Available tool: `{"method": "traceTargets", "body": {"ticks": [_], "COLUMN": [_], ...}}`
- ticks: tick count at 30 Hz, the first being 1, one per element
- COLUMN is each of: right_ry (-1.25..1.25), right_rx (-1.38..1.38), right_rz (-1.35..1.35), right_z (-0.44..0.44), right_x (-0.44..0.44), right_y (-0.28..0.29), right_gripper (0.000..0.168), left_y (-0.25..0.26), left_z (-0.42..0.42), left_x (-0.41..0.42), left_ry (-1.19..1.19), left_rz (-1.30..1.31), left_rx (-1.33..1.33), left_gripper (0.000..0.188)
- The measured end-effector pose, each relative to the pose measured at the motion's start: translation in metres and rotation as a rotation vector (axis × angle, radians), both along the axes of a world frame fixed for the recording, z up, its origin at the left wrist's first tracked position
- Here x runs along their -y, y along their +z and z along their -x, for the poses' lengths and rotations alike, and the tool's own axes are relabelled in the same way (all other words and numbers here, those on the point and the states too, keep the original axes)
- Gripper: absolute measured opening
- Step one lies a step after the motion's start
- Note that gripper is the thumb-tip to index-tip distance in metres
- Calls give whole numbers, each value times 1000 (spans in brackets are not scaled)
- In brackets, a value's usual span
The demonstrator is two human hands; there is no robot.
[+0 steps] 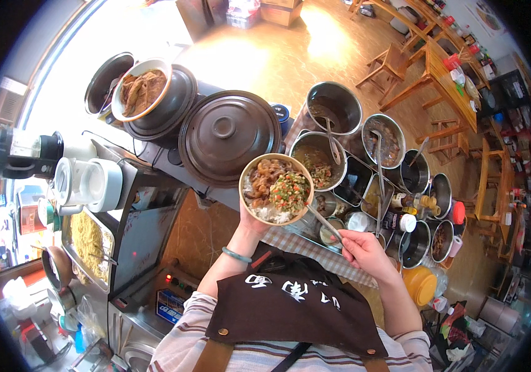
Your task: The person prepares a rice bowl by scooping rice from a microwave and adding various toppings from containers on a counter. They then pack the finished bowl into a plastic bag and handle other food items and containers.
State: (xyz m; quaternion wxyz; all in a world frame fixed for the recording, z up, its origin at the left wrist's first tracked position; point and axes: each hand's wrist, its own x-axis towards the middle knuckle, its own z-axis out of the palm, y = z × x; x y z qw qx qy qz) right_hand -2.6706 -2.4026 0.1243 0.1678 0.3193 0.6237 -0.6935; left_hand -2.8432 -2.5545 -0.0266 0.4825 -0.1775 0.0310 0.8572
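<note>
My left hand (257, 224) holds up a round bowl (245, 211) of white rice topped with brown braised meat. In my right hand (363, 251) is the handle of a metal spoon (325, 222). The spoon's head lies over the bowl's right side under a heap of chopped green and red peppers (288, 191); whether it touches the rice cannot be told. Just behind the bowl stands a large dark lidded pot (228, 135). To the bowl's right is a steel pot (303, 139) with broth and similar chopped peppers, a ladle resting in it.
Several steel pots (334, 108), sauce bottles (402, 200) and containers crowd the counter at right. A bowl of brown food (142, 93) sits on another lidded pot at upper left. A tray of noodles (87, 242) is at left. Wooden stools (388, 65) and tables stand beyond.
</note>
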Motion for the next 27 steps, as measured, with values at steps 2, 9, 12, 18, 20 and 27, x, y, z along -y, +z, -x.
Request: {"method": "traceTargets", "body": {"ticks": [2,9,12,18,20,27], "right_ry": [66,218,181,276,283,243], "right_rx": [-21,-218,-315,-353,-378,-434], "right_rz": [-109,-662,-785,-913,-938,-1151], "right_z": [2,-8,-13,-14,-15,-19], "right_x": [3,3,2,-4,-9,-11], "right_y": [0,-8,-10,3,4,5], "right_gripper": [22,22,22,25,26,28], "left_y": [1,30,30,32,32,37], "left_z": [2,2,-1,-4,-5,-7], "left_x": [2,8,9,11,10,6], "left_ry": [-41,-115,-98,-82,-90,-100], "left_rz": [-29,-106,-90,-154,-145,-134], "left_rx": [35,-5,15,32,18,-45], "left_gripper": [55,52,51,52,52,50]}}
